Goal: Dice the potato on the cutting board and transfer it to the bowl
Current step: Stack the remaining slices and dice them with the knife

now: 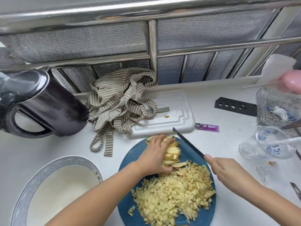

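A round blue cutting board lies on the white counter. A big heap of diced potato covers its near half. Further back sits a stack of potato strips; my left hand grips it from the left, fingers curled over the top. My right hand holds a knife by the handle, index finger along the spine, blade pointing up-left and lifted clear just right of the strips. A white bowl with a blue patterned rim stands empty at the lower left.
A dark kettle stands at the left. A striped cloth partly covers a white board behind the blue one. A purple lighter, a black blade sheath and glassware crowd the right side.
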Available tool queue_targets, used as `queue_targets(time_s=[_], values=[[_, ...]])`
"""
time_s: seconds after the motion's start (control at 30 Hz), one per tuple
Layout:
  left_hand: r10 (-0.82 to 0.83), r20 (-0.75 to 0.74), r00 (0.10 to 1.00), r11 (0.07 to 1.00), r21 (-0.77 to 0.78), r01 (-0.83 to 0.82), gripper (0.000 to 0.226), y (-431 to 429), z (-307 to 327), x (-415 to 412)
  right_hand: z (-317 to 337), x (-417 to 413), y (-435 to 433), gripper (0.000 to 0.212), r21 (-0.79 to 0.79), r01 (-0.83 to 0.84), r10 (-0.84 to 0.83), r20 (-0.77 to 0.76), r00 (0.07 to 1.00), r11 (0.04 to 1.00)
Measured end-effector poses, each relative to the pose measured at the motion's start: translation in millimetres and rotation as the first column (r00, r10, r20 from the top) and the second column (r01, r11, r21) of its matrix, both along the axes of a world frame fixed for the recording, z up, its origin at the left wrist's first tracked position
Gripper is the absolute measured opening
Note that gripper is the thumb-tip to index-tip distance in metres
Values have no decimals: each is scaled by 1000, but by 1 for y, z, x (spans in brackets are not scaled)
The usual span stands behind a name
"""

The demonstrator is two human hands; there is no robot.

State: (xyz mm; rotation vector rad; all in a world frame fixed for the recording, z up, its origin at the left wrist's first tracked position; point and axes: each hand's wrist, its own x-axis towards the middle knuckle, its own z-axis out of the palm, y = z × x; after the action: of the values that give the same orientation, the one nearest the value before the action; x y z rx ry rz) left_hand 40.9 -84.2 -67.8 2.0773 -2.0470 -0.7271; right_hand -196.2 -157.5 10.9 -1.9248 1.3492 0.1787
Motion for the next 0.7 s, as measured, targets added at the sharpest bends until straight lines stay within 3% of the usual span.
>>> queue_targets(time_s=[0.2, 0.47, 0.7], values=[[126, -14, 992, 992, 19, -126, 95, 13, 0, -10, -5, -7, 20, 73, -38, -34, 30, -108, 994, 999], [288, -35, 957, 958, 17, -288, 90, 29, 3, -21, -5, 10, 37, 59, -49, -168, 163, -89, 983, 985], [630, -92, 771, 775, 5, -632, 92, 48, -3, -43, 0, 30, 41, 56, -24, -305, 305, -9, 952, 952]])
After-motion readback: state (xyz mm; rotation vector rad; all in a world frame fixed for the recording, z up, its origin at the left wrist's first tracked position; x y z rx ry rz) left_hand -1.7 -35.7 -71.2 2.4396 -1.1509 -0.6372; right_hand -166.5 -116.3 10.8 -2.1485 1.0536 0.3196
